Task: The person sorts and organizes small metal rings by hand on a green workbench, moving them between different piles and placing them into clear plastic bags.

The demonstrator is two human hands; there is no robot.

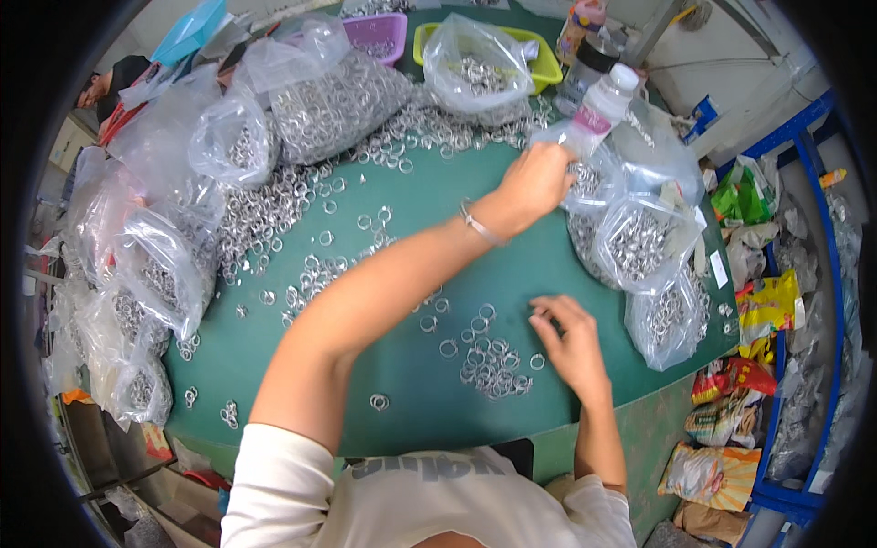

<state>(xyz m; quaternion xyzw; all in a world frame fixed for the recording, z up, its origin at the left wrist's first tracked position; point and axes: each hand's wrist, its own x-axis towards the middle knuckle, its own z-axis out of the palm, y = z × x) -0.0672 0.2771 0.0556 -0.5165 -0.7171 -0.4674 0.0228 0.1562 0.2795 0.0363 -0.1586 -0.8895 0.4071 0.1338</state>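
Observation:
My left arm reaches across the green table, and my left hand (539,178) is closed at the mouth of a clear plastic bag (592,183) of metal rings. Its fingertips are turned away, so anything in them is hidden. Just beyond it stands a bottle (603,105) with a white cap and pink label. Nearer to me, my right hand (571,340) hovers over the table, fingers bent and thumb apart, with nothing visible in it. Left of that hand lies a small pile of metal rings (493,367), with a single ring (537,362) beside it.
Bags of rings (639,242) line the right edge, and more bags (338,100) crowd the left and back. Loose rings (265,210) spread along the left. Purple (399,41) and yellow-green (551,68) baskets stand at the back. A blue rack (827,219) is at right.

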